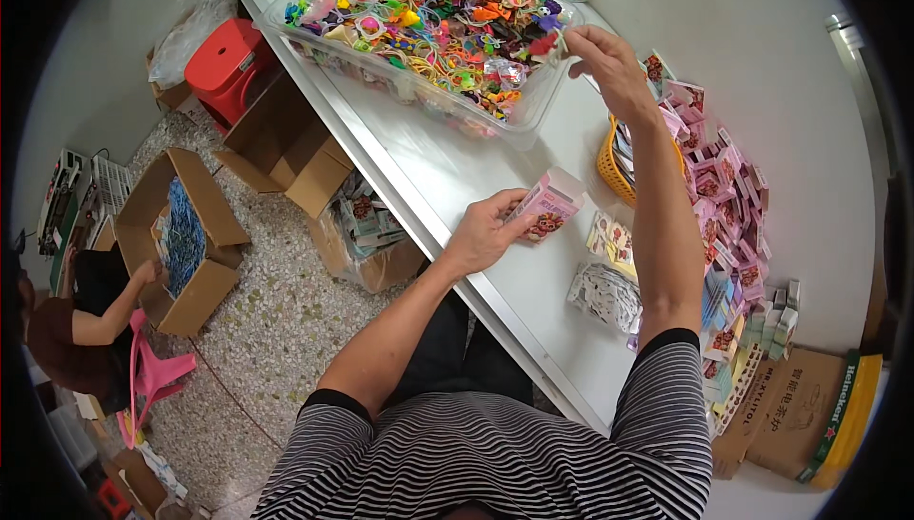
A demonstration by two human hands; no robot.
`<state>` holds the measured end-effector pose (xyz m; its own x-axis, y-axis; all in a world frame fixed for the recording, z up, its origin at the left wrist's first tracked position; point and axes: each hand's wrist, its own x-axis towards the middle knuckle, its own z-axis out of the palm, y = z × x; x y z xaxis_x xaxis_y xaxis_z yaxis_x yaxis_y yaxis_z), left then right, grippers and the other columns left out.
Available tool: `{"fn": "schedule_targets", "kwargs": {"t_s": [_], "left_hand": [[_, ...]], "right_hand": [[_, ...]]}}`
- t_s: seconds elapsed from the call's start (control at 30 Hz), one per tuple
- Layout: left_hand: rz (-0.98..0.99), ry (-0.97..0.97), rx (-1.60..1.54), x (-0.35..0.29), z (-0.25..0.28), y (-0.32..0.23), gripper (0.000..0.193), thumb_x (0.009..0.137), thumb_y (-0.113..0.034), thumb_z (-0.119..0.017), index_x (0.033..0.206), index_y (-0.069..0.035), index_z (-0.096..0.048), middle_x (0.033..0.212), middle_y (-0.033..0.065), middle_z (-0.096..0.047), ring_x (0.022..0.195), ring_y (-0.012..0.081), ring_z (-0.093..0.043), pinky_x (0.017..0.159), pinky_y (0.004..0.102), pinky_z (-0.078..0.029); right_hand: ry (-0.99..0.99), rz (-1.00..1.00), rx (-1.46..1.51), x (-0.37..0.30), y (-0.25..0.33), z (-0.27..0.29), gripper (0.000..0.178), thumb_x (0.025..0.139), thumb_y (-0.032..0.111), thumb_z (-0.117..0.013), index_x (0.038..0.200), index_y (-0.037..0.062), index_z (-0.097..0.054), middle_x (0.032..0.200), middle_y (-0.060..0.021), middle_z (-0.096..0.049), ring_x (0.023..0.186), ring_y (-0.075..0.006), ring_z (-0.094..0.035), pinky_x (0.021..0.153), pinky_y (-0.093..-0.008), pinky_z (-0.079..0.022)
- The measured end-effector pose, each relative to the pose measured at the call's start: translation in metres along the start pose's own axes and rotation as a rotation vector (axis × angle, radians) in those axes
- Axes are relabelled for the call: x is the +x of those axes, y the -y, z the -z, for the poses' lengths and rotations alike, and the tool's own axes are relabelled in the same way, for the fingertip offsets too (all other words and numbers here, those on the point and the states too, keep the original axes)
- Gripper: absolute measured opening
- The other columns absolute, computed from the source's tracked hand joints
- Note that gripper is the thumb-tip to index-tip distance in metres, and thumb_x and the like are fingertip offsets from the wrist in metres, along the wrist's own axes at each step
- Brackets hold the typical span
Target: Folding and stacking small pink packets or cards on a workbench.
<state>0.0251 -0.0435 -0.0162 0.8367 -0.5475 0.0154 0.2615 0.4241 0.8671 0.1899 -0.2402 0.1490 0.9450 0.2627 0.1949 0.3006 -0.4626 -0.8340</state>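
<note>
My left hand (484,232) is closed round a small pink printed box (550,204), tilted, with its flap end up and away from me. My right hand (609,68) hovers over the right rim of a clear plastic bin (526,130). Thumb and fingers pinch a small red trinket (545,45), which looks like a hair tie with a charm, slightly blurred. Heaped in the bin are many bright elastic hair ties (419,20) with little figures on them. Below my right forearm stands a yellow basket (612,172) holding flat packets, partly hidden by the arm.
A large heap of pink boxes (728,187) spreads to the right. Nearer lies a clear bag of white pieces (606,296). Cardboard boxes (795,410) stand at the lower right. On the floor to the left are a red stool (224,63), open cartons (205,291) and another person (71,330).
</note>
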Motion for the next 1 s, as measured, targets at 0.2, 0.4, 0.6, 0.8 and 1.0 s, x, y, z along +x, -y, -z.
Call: {"fn": "schedule_targets", "kwargs": {"t_s": [0.2, 0.4, 0.6, 0.8, 1.0], "left_hand": [[-0.038, -0.044, 0.07, 0.0, -0.001, 0.0, 0.038, 0.101, -0.011, -0.065, 0.133, 0.007, -0.055, 0.115, 0.0116, -0.069, 0.1, 0.0145, -0.068, 0.087, 0.0295, -0.06], [-0.091, -0.096, -0.044, 0.001, 0.0, 0.003, 0.04, 0.1, -0.008, -0.065, 0.135, 0.007, -0.054, 0.119, 0.0136, -0.068, 0.105, 0.0163, -0.067, 0.092, 0.0304, -0.059], [-0.061, -0.049, -0.023, 0.004, 0.001, 0.005, 0.04, 0.099, -0.006, -0.066, 0.134, 0.008, -0.054, 0.119, 0.0141, -0.068, 0.106, 0.017, -0.067, 0.095, 0.0311, -0.058], [-0.088, -0.068, 0.006, -0.001, 0.0, 0.005, 0.041, 0.095, -0.002, -0.069, 0.133, 0.007, -0.056, 0.118, 0.0146, -0.068, 0.105, 0.0167, -0.067, 0.095, 0.03, -0.057], [-0.133, -0.054, 0.109, -0.001, -0.002, 0.006, 0.039, 0.092, 0.001, -0.071, 0.129, 0.006, -0.06, 0.115, 0.0124, -0.071, 0.103, 0.0164, -0.068, 0.095, 0.03, -0.055]], "right_hand": [[0.13, -0.104, 0.629, -0.047, -0.005, 0.011, 0.025, 0.109, 0.028, -0.051, 0.108, 0.0058, -0.063, 0.096, -0.0034, -0.07, 0.087, -0.0115, -0.064, 0.074, -0.0289, -0.048], [0.136, -0.185, 0.777, -0.106, -0.002, 0.019, 0.023, 0.108, 0.025, -0.051, 0.111, 0.0047, -0.062, 0.101, -0.005, -0.069, 0.084, -0.0126, -0.066, 0.073, -0.0298, -0.053], [0.272, -0.355, 0.694, -0.141, -0.003, 0.024, 0.018, 0.105, 0.022, -0.058, 0.107, 0.0049, -0.062, 0.092, -0.0031, -0.067, 0.079, -0.0116, -0.068, 0.07, -0.028, -0.057], [0.006, -0.397, 0.063, -0.163, 0.024, -0.023, 0.026, 0.103, 0.027, -0.062, 0.098, 0.0021, -0.067, 0.084, -0.0047, -0.068, 0.074, -0.0119, -0.067, 0.064, -0.027, -0.054], [-0.219, -0.045, -0.496, -0.191, 0.012, -0.067, 0.025, 0.099, 0.021, -0.062, 0.101, -0.0021, -0.071, 0.082, -0.0168, -0.069, 0.069, -0.0259, -0.066, 0.065, -0.0373, -0.052]]}}
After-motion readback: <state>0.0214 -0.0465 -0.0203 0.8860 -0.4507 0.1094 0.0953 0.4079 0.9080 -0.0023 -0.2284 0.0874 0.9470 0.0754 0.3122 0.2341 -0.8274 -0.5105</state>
